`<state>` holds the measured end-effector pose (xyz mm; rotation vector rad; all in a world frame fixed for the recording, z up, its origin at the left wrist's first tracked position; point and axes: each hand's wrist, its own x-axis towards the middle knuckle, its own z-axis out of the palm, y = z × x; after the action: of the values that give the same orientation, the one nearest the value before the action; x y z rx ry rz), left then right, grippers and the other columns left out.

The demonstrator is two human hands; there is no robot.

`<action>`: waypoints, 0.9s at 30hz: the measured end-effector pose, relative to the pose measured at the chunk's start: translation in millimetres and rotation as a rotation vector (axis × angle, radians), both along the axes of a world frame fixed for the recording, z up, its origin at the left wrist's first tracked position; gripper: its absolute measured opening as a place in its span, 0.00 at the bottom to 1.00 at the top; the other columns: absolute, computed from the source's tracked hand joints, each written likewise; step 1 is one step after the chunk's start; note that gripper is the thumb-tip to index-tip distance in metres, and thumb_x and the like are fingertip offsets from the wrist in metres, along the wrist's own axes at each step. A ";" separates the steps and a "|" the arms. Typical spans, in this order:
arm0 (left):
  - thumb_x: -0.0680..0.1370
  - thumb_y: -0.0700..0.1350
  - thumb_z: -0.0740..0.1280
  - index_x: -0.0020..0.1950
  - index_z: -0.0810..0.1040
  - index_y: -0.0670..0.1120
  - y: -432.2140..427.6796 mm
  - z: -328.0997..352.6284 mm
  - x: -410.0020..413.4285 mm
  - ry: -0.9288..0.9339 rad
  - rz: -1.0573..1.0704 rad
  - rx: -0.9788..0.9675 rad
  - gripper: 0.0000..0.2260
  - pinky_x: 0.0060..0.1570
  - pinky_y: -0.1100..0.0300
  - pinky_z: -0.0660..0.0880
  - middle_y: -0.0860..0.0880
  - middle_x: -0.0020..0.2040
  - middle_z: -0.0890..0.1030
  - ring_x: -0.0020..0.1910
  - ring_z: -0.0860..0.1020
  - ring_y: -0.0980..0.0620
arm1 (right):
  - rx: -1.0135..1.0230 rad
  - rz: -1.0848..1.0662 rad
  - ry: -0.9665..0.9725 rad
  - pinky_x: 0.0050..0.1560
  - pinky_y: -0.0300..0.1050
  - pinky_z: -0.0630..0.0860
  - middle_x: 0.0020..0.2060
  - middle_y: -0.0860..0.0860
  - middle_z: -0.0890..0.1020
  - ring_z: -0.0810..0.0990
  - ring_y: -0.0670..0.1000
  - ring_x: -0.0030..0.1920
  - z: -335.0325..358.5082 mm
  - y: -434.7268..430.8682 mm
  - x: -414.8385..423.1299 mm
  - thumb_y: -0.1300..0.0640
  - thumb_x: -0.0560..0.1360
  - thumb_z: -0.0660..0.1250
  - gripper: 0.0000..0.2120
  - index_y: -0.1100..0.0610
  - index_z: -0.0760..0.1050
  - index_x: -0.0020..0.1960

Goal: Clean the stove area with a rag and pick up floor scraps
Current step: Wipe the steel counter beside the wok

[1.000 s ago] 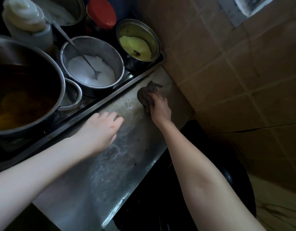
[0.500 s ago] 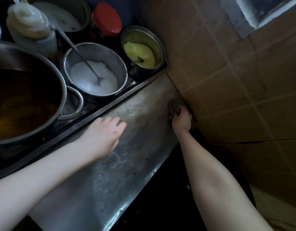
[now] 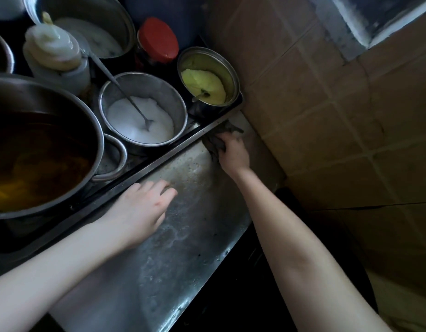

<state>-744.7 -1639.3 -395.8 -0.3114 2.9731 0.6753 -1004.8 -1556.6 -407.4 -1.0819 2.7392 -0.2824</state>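
A dark grey rag (image 3: 215, 139) is bunched on the stainless steel counter (image 3: 178, 248) at its far end, against the raised metal edge of the tray (image 3: 159, 161). My right hand (image 3: 232, 153) presses down on the rag and grips it, close to the tiled wall. Palm down, my left hand (image 3: 141, 209) rests flat on the counter with its fingers slightly apart and nothing in it. The steel around both hands is stained and speckled with greasy residue.
Beyond the tray edge stand a large pot of dark liquid (image 3: 37, 159), a bowl of white granules with a spoon (image 3: 142, 113), a small pot of yellow paste (image 3: 208, 79), a red-lidded jar (image 3: 158, 40) and a squeeze bottle (image 3: 56, 56). Brown tiled wall (image 3: 327, 116) rises at right.
My right hand has swept the rag from the counter's right edge by the wall back up to the far corner beside the tray edge. My left hand has stayed put.
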 end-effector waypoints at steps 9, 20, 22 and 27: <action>0.79 0.49 0.58 0.70 0.65 0.52 -5.5 -1.7 -2.2 0.009 0.016 -0.014 0.18 0.60 0.56 0.67 0.52 0.69 0.68 0.66 0.69 0.50 | 0.015 0.125 -0.056 0.58 0.49 0.71 0.71 0.44 0.68 0.66 0.52 0.67 -16.2 55.3 24.4 0.57 0.77 0.59 0.19 0.43 0.69 0.66; 0.75 0.44 0.67 0.62 0.75 0.45 -1.5 4.6 3.0 0.006 0.016 0.023 0.16 0.53 0.51 0.75 0.46 0.61 0.77 0.57 0.77 0.43 | -0.100 -0.472 -0.054 0.64 0.48 0.67 0.64 0.56 0.75 0.68 0.59 0.66 -8.0 44.2 -46.3 0.62 0.77 0.59 0.19 0.53 0.71 0.67; 0.72 0.42 0.70 0.59 0.78 0.44 -1.5 6.2 5.4 0.001 0.010 0.015 0.15 0.49 0.50 0.77 0.44 0.58 0.79 0.53 0.79 0.42 | -0.102 -0.494 -0.051 0.63 0.48 0.68 0.63 0.57 0.75 0.69 0.58 0.66 -7.3 25.6 -46.7 0.62 0.77 0.59 0.18 0.52 0.72 0.66; 0.62 0.40 0.79 0.49 0.81 0.42 -3.5 8.7 17.8 0.031 -0.010 -0.016 0.17 0.36 0.52 0.80 0.43 0.47 0.83 0.41 0.82 0.42 | -0.128 -0.232 -0.027 0.62 0.48 0.69 0.62 0.55 0.77 0.72 0.58 0.63 -9.4 -12.3 -14.0 0.65 0.74 0.59 0.20 0.53 0.75 0.63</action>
<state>-726.9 -1642.9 -387.0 -0.2901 3.0087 0.6615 -1018.8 -1569.0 -416.9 -0.7788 2.8566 -0.5081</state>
